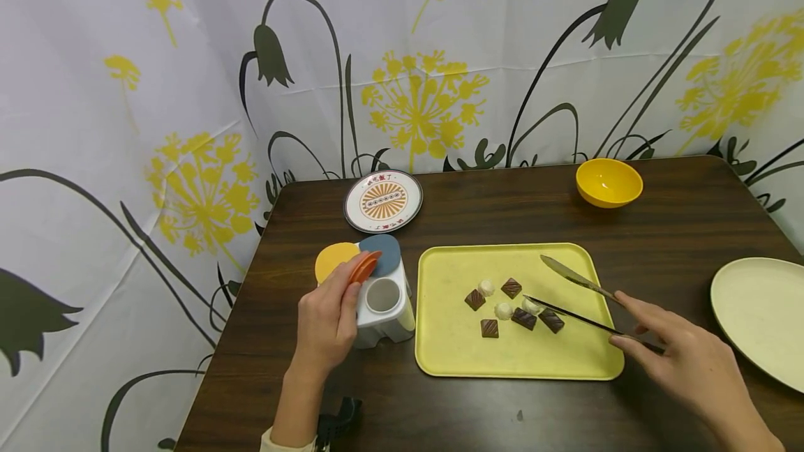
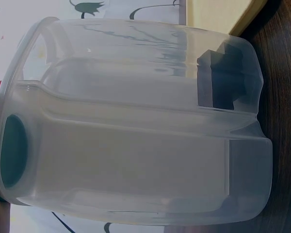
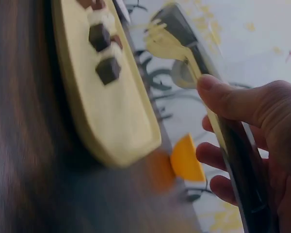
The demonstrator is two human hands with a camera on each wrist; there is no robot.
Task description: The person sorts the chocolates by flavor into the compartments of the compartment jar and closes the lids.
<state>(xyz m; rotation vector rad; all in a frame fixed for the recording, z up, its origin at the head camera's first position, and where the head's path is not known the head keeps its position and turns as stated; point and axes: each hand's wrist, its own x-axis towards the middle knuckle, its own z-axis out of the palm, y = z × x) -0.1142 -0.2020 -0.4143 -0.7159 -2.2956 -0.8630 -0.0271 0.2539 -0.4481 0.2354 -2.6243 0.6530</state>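
Note:
My left hand point(image 1: 326, 330) pinches a small orange lid point(image 1: 366, 267) by its edge, tilted above a pale multi-compartment container point(image 1: 377, 330). Beside it, one round opening shows uncovered; a yellow lid point(image 1: 333, 261) and a blue lid point(image 1: 384, 254) cover others. The container's translucent wall point(image 2: 126, 160) fills the left wrist view, hiding the left hand's fingers. In my right hand point(image 1: 687, 351) is a pair of tongs point(image 3: 242, 160), arms spread, one ending in a fork shape. Their tips hang over a yellow tray point(image 1: 452, 354) bearing brown chocolates point(image 1: 490, 328) and white round sweets point(image 1: 504, 310).
Behind the container lies a patterned plate point(image 1: 402, 208). A yellow bowl point(image 1: 609, 183) stands at the table's back right, and a pale plate point(image 1: 760, 319) at the right edge. Near the left forearm is a black strap point(image 1: 339, 420). A flowered curtain point(image 1: 427, 19) hangs behind the table.

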